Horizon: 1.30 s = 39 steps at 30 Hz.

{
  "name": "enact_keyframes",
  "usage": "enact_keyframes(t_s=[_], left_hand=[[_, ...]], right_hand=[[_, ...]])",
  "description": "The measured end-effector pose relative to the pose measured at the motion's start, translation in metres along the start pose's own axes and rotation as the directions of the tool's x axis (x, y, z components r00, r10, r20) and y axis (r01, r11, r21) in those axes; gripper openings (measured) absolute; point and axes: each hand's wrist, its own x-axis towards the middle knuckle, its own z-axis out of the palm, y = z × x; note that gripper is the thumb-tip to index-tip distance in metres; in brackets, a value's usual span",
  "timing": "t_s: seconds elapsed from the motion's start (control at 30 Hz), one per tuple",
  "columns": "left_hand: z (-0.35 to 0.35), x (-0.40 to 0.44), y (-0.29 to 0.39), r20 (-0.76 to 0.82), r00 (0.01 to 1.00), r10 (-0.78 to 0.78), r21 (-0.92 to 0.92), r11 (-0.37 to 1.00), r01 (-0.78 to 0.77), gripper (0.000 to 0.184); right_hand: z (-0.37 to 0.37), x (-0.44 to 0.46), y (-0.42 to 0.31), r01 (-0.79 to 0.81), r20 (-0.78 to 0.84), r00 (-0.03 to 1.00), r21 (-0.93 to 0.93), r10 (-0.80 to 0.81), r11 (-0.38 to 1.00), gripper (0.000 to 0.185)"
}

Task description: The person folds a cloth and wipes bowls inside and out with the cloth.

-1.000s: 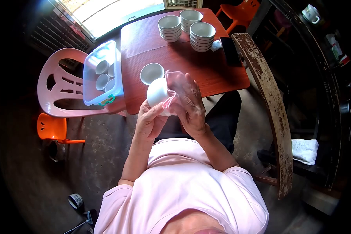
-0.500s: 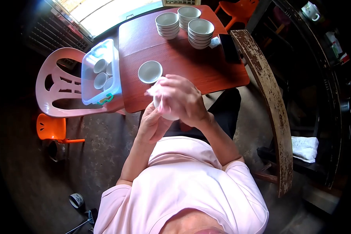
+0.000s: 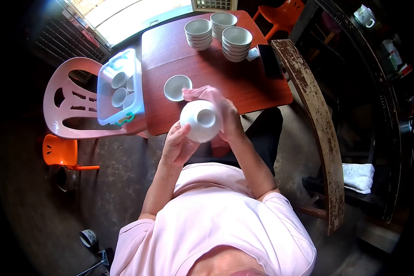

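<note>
1. Left hand: my left hand point(image 3: 179, 143) is closed on the near left side of a white bowl point(image 3: 193, 117), thumb pressed on the outer wall and the other fingers partly hidden; I judge this grip steadies the bowl while leaving most of the wall exposed
2. Right hand: my right hand point(image 3: 233, 120) grips a pink cloth point(image 3: 204, 92), which touches the bowl's far right side; the hand is blurred and its fingertips are hidden, so I cannot tell their exact placing. The cloth presumably lies between skin and bowl to give soft contact
3. Held bowl: it is in the air near the table's near edge, tilted with its foot ring towards me; this attitude likely gives the cloth access round the rim and inside
4. Loose bowl: a second bowl point(image 3: 178, 87) sits upright on the red table point(image 3: 170, 53), just beyond the held one, apparently within easy reach
5. Stacks: the left stack point(image 3: 199, 39), rear stack point(image 3: 223, 19) and right stack point(image 3: 237, 43) stand upright at the far side, nested, probably to save space and avoid my elbows
6. Box: a clear plastic box point(image 3: 105, 103) beside the table, on a pink chair point(image 3: 57, 112), contains several small bowls point(image 3: 119, 79), tilted and loose, its walls containing any roll
</note>
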Motion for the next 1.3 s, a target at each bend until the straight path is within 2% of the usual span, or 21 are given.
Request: enact_keyframes(t_s=[0.07, 0.1, 0.17, 0.2, 0.3, 0.33, 0.43, 0.57, 0.6, 0.63, 0.67, 0.7, 0.8, 0.9, 0.93, 0.97, 1.03, 1.1, 1.13, 1.2, 1.3], left_hand=[[0.003, 0.003, 0.007, 0.044, 0.999, -0.015, 0.083, 0.996, 0.011, 0.05], [-0.006, 0.007, 0.014, 0.11, 0.993, -0.052, 0.089, 0.995, 0.042, 0.051], [-0.015, 0.012, 0.025, 0.017, 0.998, -0.06, 0.187, 0.981, 0.056, 0.051], [-0.014, 0.012, 0.025, -0.04, 0.999, 0.017, 0.345, 0.938, -0.002, 0.05], [-0.004, 0.012, 0.014, -0.086, 0.99, 0.113, 0.336, 0.939, -0.078, 0.05], [-0.004, 0.011, 0.012, -0.054, 0.992, 0.11, 0.324, 0.942, -0.087, 0.052], [-0.022, 0.016, -0.003, -0.02, 0.918, 0.396, 0.665, 0.691, -0.283, 0.055], [0.0, 0.008, 0.004, -0.081, 0.931, 0.357, 0.318, 0.894, -0.316, 0.055], [0.002, 0.004, 0.009, -0.164, 0.943, 0.291, 0.252, 0.936, -0.245, 0.059], [0.006, 0.001, 0.018, -0.082, 0.973, 0.215, 0.095, 0.974, -0.207, 0.062], [0.019, -0.002, 0.025, -0.119, 0.974, 0.195, 0.103, 0.978, -0.183, 0.058], [0.029, -0.005, 0.032, -0.156, 0.972, 0.176, 0.11, 0.981, -0.16, 0.054], [0.022, -0.006, 0.044, -0.177, 0.976, 0.125, 0.121, 0.987, -0.104, 0.052], [0.03, -0.008, 0.037, -0.062, 0.987, 0.151, 0.202, 0.97, -0.136, 0.051], [0.033, -0.008, 0.033, -0.128, 0.985, 0.116, 0.089, 0.991, -0.105, 0.052], [0.034, -0.009, 0.029, -0.191, 0.979, 0.072, -0.026, 0.997, -0.079, 0.053], [0.03, -0.009, 0.023, -0.308, 0.928, 0.208, 0.298, 0.948, -0.113, 0.051], [0.024, -0.009, 0.038, -0.237, 0.97, 0.055, 0.163, 0.986, -0.017, 0.048], [0.023, -0.006, 0.04, -0.254, 0.967, -0.007, 0.018, 1.0, 0.012, 0.046], [0.005, -0.003, 0.05, -0.164, 0.986, -0.018, 0.134, 0.99, 0.041, 0.046], [0.01, -0.002, 0.044, -0.194, 0.979, 0.065, 0.223, 0.974, -0.02, 0.049]], right_hand=[[0.004, -0.013, -0.002, -0.194, -0.022, 0.97, 0.521, 0.241, 0.831, 0.042], [0.003, -0.017, -0.005, -0.217, -0.047, 0.957, 0.54, 0.287, 0.813, 0.042], [0.004, -0.022, -0.009, -0.258, -0.094, 0.921, 0.582, 0.379, 0.771, 0.042], [0.006, -0.021, -0.01, -0.289, -0.212, 0.862, 0.539, 0.46, 0.791, 0.035], [-0.012, -0.029, 0.004, -0.268, -0.129, 0.918, 0.496, 0.375, 0.826, 0.031], [0.002, -0.027, 0.001, -0.233, -0.26, 0.898, 0.404, 0.355, 0.885, 0.029], [0.033, -0.031, -0.01, -0.274, -0.301, 0.895, 0.21, 0.329, 0.939, 0.03], [0.07, -0.055, 0.001, -0.176, -0.147, 0.979, -0.268, 0.14, 0.947, 0.029], [0.066, -0.054, 0.001, 0.036, 0.07, 0.998, -0.526, 0.001, 0.85, 0.029], [0.062, -0.052, 0.002, 0.282, 0.315, 0.946, -0.69, -0.075, 0.667, 0.028], [0.067, -0.052, 0.006, 0.393, 0.335, 0.92, -0.756, -0.206, 0.524, 0.029], [0.064, -0.045, 0.004, 0.524, 0.459, 0.843, -0.819, -0.281, 0.233, 0.03], [0.058, -0.049, -0.009, 0.508, 0.491, 0.852, -0.86, -0.182, 0.057, 0.036], [0.064, -0.057, 0.001, 0.522, 0.485, 0.853, -0.794, -0.194, 0.31, 0.042], [0.071, -0.067, -0.001, 0.37, 0.352, 0.926, -0.762, -0.139, 0.531, 0.049], [0.076, -0.065, -0.006, 0.381, 0.374, 0.916, -0.698, -0.145, 0.606, 0.053], [0.071, -0.062, -0.006, 0.422, 0.468, 0.882, -0.725, -0.061, 0.544, 0.052], [0.056, -0.049, -0.002, 0.572, 0.602, 0.798, -0.767, 0.017, 0.291, 0.053], [0.051, -0.046, 0.0, 0.578, 0.578, 0.813, -0.792, -0.065, 0.194, 0.054], [0.051, -0.042, -0.002, 0.541, 0.53, 0.841, -0.821, -0.108, 0.184, 0.044], [0.055, -0.052, -0.005, 0.455, 0.517, 0.854, -0.793, 0.053, 0.405, 0.039]])
